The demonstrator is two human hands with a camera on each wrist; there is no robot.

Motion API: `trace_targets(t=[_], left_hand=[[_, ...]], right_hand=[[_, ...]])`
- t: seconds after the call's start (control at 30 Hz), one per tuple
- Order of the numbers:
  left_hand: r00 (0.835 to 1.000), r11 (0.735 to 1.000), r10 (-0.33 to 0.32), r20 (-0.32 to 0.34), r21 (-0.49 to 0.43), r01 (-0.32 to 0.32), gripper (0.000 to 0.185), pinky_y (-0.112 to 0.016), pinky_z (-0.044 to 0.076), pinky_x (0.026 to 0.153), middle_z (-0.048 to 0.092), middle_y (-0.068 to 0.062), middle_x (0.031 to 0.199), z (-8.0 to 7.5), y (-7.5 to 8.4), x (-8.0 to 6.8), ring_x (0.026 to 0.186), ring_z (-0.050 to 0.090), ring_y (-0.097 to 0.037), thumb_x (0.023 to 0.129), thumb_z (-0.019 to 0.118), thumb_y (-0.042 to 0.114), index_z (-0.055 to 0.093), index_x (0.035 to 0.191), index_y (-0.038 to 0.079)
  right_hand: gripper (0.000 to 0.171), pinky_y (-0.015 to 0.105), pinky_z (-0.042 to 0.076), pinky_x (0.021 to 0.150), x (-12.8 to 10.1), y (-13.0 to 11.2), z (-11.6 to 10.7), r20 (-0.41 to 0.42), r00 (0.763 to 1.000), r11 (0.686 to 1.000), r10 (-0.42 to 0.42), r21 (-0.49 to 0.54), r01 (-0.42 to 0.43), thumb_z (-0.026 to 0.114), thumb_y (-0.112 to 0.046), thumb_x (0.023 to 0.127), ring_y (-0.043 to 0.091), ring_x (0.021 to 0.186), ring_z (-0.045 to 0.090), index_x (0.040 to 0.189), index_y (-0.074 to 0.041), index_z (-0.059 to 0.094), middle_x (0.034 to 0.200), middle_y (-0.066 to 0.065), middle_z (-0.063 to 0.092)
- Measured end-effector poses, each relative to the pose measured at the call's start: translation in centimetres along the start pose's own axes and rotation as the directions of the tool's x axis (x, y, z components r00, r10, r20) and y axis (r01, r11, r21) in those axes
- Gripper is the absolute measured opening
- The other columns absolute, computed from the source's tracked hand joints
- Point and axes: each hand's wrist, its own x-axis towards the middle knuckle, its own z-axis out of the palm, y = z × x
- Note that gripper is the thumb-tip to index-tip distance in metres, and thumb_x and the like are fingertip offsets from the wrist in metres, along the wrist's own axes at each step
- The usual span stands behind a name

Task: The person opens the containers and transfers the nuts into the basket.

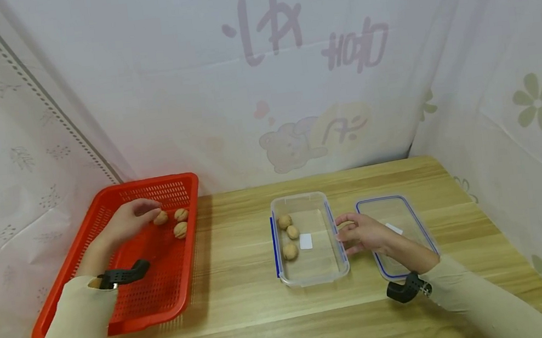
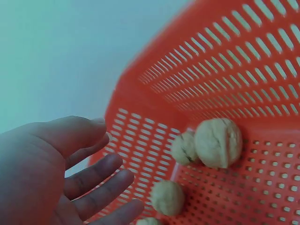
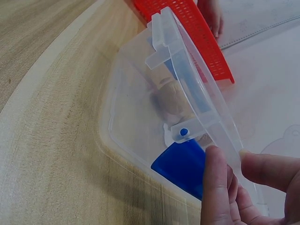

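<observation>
My left hand (image 1: 128,222) hangs over the red basket (image 1: 192,254), fingers loosely bent and nothing between them. Several walnuts (image 2: 218,142) lie at the basket's far end, just beyond the fingertips in the left wrist view. At the middle of the table stands a clear plastic container (image 1: 314,280) without its lid, and three walnuts (image 1: 290,252) rest along its left side. My right hand (image 1: 366,234) pinches the container's right rim. In the right wrist view the thumb is at the rim, with the fingers outside by a blue side latch (image 3: 180,166).
A clear lid (image 1: 389,209) with a blue seal lies to the right of the container, partly under my right forearm. Behind the wooden table (image 1: 247,320) and along both sides hangs a printed white curtain (image 1: 183,90).
</observation>
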Motion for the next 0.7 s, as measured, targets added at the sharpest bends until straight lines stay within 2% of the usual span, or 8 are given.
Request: trace_targets(t=[0.1, 0.33, 0.57, 0.7], left_hand=[[0.999, 0.999, 0.029, -0.015, 0.020, -0.029, 0.048, -0.051, 0.053, 0.090, 0.061, -0.028, 0.128, -0.2, 0.7, -0.1, 0.112, 0.058, -0.042, 0.107, 0.054, 0.032, 0.056, 0.135, -0.006], [0.996, 0.995, 0.086, -0.005, 0.055, -0.085, 0.054, -0.063, 0.047, 0.098, 0.060, -0.029, 0.132, -0.4, 2.8, -0.6, 0.122, 0.055, -0.046, 0.107, 0.053, 0.039, 0.055, 0.138, -0.006], [0.992, 0.991, 0.119, 0.031, 0.053, -0.121, 0.057, -0.064, 0.043, 0.102, 0.056, -0.027, 0.138, -0.2, 5.4, -0.9, 0.128, 0.050, -0.045, 0.106, 0.054, 0.040, 0.051, 0.142, -0.004], [0.988, 0.988, 0.142, 0.063, 0.051, -0.146, 0.055, -0.062, 0.044, 0.103, 0.052, -0.028, 0.143, 0.2, 6.8, -0.8, 0.132, 0.047, -0.046, 0.106, 0.056, 0.034, 0.049, 0.144, -0.004]], right_hand=[[0.047, 0.031, 0.061, 0.070, 0.0, -0.1, 0.0, -0.003, 1.000, 1.000, 0.005, -0.001, -0.005, 0.063, 0.000, 0.096, 0.018, 0.086, 0.063, 0.136, 0.008, 0.039, 0.096, 0.008, 0.062], [0.047, 0.031, 0.061, 0.070, 0.1, -0.1, 0.0, -0.003, 1.000, 1.000, 0.007, 0.000, -0.007, 0.063, 0.001, 0.097, 0.018, 0.086, 0.063, 0.136, 0.008, 0.039, 0.096, 0.008, 0.063], [0.048, 0.031, 0.061, 0.070, 0.1, 0.0, -0.1, 0.009, 1.000, 1.000, 0.000, 0.010, 0.000, 0.063, 0.000, 0.097, 0.017, 0.086, 0.063, 0.137, 0.009, 0.037, 0.095, 0.006, 0.063], [0.049, 0.030, 0.061, 0.069, 0.0, 0.0, -0.1, 0.018, 1.000, 1.000, -0.010, 0.013, 0.010, 0.063, 0.000, 0.097, 0.017, 0.085, 0.063, 0.138, 0.010, 0.036, 0.095, 0.006, 0.063]])
